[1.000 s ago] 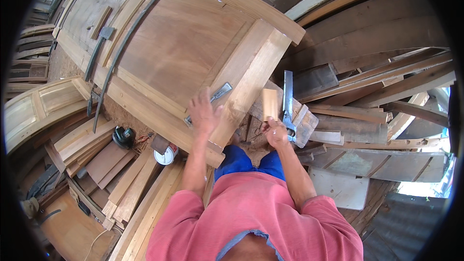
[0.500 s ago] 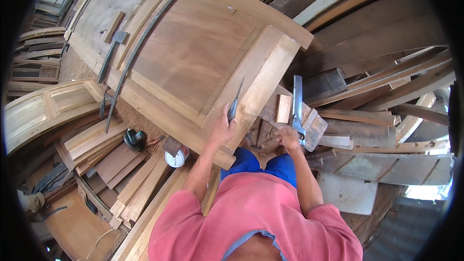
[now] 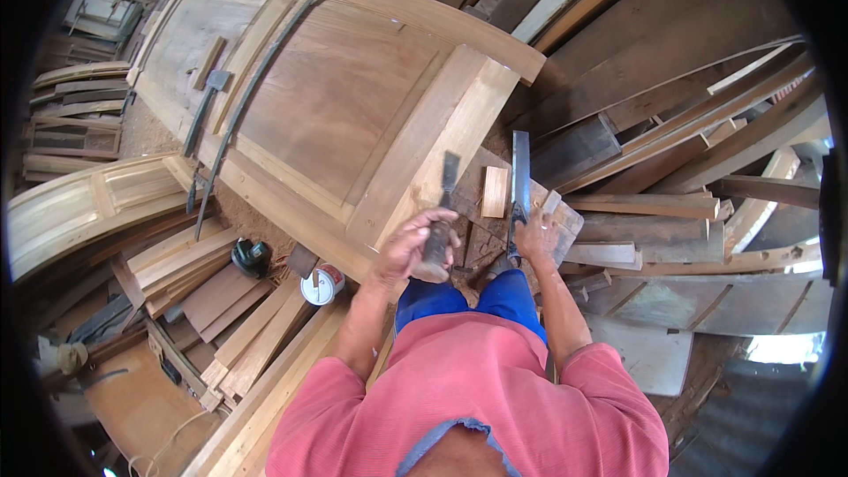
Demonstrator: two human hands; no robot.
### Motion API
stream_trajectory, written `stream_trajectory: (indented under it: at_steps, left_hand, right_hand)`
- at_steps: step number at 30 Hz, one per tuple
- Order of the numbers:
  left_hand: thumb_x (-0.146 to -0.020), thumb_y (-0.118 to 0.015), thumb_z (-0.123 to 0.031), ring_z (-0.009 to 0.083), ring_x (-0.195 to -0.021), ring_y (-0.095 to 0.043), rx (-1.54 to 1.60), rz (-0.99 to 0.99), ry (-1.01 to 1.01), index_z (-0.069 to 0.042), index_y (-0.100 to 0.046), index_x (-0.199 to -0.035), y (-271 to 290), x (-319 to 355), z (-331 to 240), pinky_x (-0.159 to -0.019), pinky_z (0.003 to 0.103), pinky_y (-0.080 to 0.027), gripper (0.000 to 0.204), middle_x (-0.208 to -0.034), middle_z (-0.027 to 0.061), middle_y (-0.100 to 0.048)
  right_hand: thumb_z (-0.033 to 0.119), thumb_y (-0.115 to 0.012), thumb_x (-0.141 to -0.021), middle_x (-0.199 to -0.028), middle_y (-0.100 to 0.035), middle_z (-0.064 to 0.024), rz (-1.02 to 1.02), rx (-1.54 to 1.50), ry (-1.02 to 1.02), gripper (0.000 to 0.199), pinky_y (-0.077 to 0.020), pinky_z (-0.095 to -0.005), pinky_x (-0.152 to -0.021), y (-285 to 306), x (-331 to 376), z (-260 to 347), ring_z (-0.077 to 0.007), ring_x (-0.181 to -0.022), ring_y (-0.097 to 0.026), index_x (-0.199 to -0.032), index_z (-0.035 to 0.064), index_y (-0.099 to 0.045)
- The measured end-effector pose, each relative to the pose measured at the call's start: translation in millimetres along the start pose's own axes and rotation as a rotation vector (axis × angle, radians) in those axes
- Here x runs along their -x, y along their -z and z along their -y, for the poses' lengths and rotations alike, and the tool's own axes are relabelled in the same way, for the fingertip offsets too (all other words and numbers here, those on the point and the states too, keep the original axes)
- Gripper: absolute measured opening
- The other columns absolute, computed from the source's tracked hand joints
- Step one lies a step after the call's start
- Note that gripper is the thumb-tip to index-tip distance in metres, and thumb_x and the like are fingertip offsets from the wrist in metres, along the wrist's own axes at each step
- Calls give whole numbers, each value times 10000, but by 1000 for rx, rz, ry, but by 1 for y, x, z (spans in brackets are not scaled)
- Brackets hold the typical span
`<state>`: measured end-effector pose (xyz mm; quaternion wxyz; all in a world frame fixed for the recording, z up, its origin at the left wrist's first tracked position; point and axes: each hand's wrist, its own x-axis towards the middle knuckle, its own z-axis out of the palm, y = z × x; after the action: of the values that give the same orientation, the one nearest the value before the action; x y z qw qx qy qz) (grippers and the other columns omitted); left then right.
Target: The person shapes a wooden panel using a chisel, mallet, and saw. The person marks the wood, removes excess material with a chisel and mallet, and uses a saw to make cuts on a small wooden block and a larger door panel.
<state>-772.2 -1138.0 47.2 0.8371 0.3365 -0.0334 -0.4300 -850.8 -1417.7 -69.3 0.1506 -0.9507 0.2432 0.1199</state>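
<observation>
My left hand [image 3: 415, 247] is closed round the wooden handle of a chisel [image 3: 450, 175]. Its broad flat blade points away from me, above the near right corner of a panelled wooden door [image 3: 353, 106]. Right of the door, my right hand [image 3: 536, 237] has its fingers spread beside the dark handle of a handsaw [image 3: 520, 163]; whether they touch it I cannot tell. The saw lies with its shiny blade pointing away, on a worn board [image 3: 566, 228]. A small pale wood block [image 3: 495, 192] sits just left of the blade.
Long bar clamps [image 3: 256, 88] cross the door. Left of it lie a dark green power tool [image 3: 252, 257], a white tin [image 3: 322, 284] and stacked wood pieces [image 3: 181, 265]. Planks [image 3: 654, 124] are piled along the right. A second, arched panelled piece [image 3: 97, 199] stands at far left.
My left hand has turned the chisel, so its wide blade face now shows, and come closer to my body's middle. My right hand has gone from a closed grip to spread fingers.
</observation>
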Motion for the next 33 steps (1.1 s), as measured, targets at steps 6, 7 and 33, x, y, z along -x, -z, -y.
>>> stream_trajectory:
  at_steps: [6,7,33]
  left_hand:
    - [-833,-765,-126,291,-826,-722,-214,-90,-374,-89,-421,-1330,-41,26,-27,-704,407,-605,605,-1011,249,-650]
    - [-740,-805,-17,210,-893,-684,-280,-330,-247,-127,-469,-1282,-49,31,-21,-749,351,-565,648,-976,146,-669]
    - [-737,-772,-538,353,-922,-495,-1457,-204,-747,-134,-530,-1269,108,42,-136,-824,438,-406,710,-956,139,-547]
  right_hand:
    - [463,-735,-760,-1085,-558,-276,121,61,351,618,-439,-562,-861,-7,50,-24,-432,-1061,-542,-1135,-5,-586]
    - [468,-742,-748,-1068,-555,-245,96,124,374,608,-438,-555,-843,-19,52,-27,-418,-1043,-538,-1117,8,-595]
    - [276,-806,-714,-1231,-567,-175,71,30,516,619,-409,-509,-936,-28,-25,238,-389,-1134,-498,-1230,13,-588]
